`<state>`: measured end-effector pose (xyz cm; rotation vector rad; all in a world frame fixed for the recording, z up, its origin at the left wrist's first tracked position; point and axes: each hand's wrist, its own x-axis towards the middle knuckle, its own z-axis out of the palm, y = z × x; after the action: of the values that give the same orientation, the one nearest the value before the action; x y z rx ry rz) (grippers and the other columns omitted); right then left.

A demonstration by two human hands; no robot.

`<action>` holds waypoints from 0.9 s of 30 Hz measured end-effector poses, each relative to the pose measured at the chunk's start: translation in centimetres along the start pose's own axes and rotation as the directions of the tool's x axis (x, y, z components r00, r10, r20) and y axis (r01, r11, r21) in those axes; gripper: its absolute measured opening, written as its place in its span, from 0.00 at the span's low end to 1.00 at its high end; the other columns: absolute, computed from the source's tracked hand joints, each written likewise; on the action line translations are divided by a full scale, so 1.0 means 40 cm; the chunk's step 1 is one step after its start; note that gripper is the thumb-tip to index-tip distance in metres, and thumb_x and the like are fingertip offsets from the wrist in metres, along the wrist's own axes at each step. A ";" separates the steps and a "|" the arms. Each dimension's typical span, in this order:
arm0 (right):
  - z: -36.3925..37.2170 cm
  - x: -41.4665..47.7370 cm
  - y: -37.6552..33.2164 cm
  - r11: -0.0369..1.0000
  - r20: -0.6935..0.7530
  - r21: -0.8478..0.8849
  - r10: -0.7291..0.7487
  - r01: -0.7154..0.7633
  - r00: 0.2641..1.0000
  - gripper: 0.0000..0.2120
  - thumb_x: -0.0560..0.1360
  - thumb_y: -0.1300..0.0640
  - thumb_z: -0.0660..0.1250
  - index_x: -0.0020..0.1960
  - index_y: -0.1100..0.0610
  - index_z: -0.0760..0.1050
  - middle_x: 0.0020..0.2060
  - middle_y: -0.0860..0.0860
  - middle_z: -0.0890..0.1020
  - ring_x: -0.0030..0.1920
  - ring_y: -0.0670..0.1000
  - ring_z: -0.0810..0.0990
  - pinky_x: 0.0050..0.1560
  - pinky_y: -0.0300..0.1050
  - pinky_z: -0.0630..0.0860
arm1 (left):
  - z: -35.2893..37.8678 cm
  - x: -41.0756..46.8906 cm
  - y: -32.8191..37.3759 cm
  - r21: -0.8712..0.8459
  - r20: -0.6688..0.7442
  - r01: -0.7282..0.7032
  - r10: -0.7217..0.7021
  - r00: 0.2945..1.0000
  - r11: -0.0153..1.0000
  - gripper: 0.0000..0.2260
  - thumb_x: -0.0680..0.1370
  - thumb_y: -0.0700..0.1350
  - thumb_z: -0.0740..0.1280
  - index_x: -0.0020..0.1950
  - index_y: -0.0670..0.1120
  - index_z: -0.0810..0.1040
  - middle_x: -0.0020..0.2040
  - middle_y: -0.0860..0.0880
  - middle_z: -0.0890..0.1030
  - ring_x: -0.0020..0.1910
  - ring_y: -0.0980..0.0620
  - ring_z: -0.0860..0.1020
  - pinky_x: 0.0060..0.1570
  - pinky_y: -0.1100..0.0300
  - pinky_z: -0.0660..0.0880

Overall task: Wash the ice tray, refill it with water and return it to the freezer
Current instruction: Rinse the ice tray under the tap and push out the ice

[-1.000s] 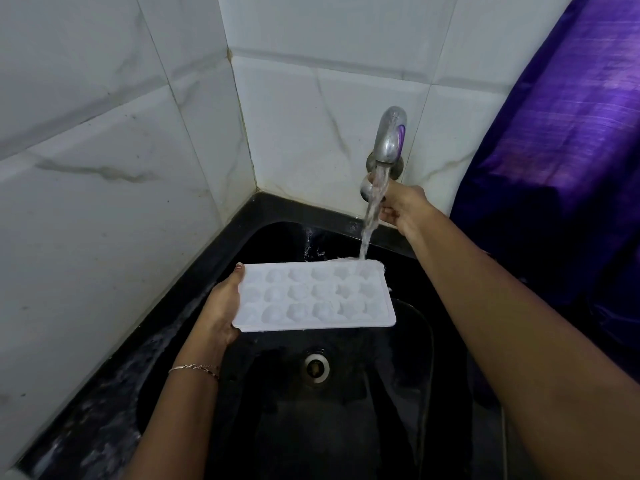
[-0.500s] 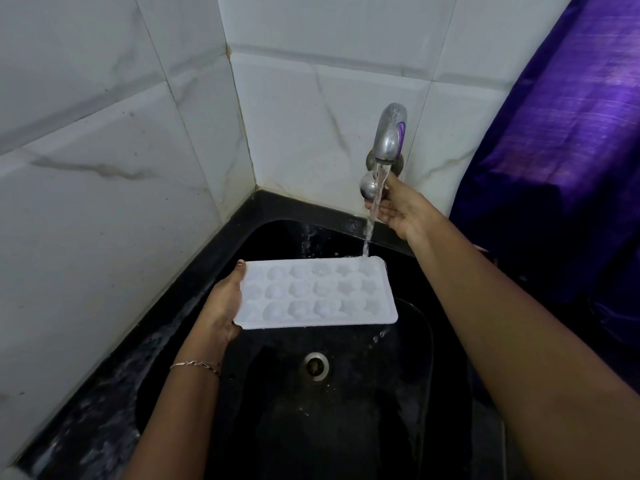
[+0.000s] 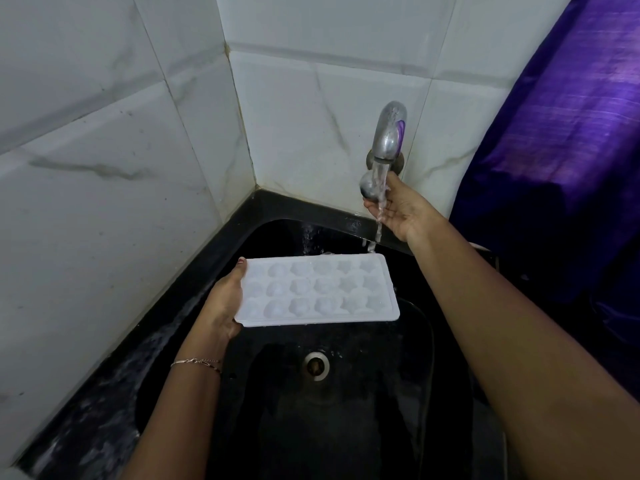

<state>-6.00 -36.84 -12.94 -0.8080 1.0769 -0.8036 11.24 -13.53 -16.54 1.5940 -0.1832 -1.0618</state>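
A white ice tray [image 3: 318,289] with star and round moulds hangs level over the black sink [image 3: 346,445]. My left hand [image 3: 223,306] grips its left short end, thumb on the top edge. A thin stream of water runs from the steel tap [image 3: 388,133] and falls at the tray's far right corner. My right hand [image 3: 405,209] reaches behind the stream, its fingers and thumb curled round the round tap knob [image 3: 367,187].
The sink's drain [image 3: 316,365] lies below the tray. White marble-look tiles [image 3: 104,202] close the corner on the left and behind. A purple cloth [image 3: 561,133] hangs at the right. The black ledge [image 3: 104,410] on the left is wet.
The stream has thinned and no longer splashes on the tray's corner. My right hand has turned on the knob. The tray has hardly moved.
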 end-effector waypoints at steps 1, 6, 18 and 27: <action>0.000 -0.001 0.000 1.000 0.002 0.003 0.003 -0.003 1.000 0.21 0.71 0.44 0.73 0.54 0.60 0.79 0.43 0.55 0.83 0.39 0.50 0.83 0.35 0.38 0.79 | 0.000 0.001 0.000 -0.002 -0.002 0.001 -0.001 1.000 1.000 0.17 0.82 0.55 0.59 0.45 0.45 0.79 0.38 0.47 0.83 0.38 0.46 0.81 0.37 0.53 0.76; -0.002 -0.002 0.000 0.999 0.010 0.030 0.016 -0.017 1.000 0.21 0.71 0.46 0.73 0.55 0.60 0.78 0.43 0.56 0.84 0.40 0.50 0.84 0.37 0.39 0.80 | 0.001 0.004 -0.001 -0.001 0.000 -0.005 0.005 1.000 1.000 0.16 0.82 0.55 0.59 0.46 0.45 0.79 0.39 0.47 0.83 0.38 0.46 0.81 0.36 0.53 0.76; -0.001 -0.013 0.001 0.999 0.024 0.049 0.010 -0.011 1.000 0.18 0.72 0.47 0.72 0.53 0.61 0.78 0.42 0.56 0.83 0.37 0.50 0.82 0.35 0.39 0.80 | 0.001 0.014 -0.007 -0.012 0.016 0.007 -0.007 1.000 1.000 0.17 0.81 0.55 0.59 0.46 0.44 0.79 0.34 0.48 0.84 0.35 0.48 0.82 0.35 0.54 0.76; -0.003 -0.020 0.001 0.999 0.038 0.042 0.017 -0.019 0.999 0.18 0.72 0.47 0.72 0.53 0.60 0.78 0.44 0.56 0.84 0.39 0.49 0.83 0.35 0.38 0.80 | 0.011 0.028 -0.013 0.003 0.035 0.008 -0.008 0.999 1.000 0.18 0.81 0.56 0.59 0.47 0.44 0.80 0.36 0.48 0.85 0.36 0.47 0.83 0.35 0.53 0.77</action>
<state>-6.31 -36.14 -12.68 -0.7739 1.0289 -0.7905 11.37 -14.36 -17.53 1.5803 -0.2027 -1.0966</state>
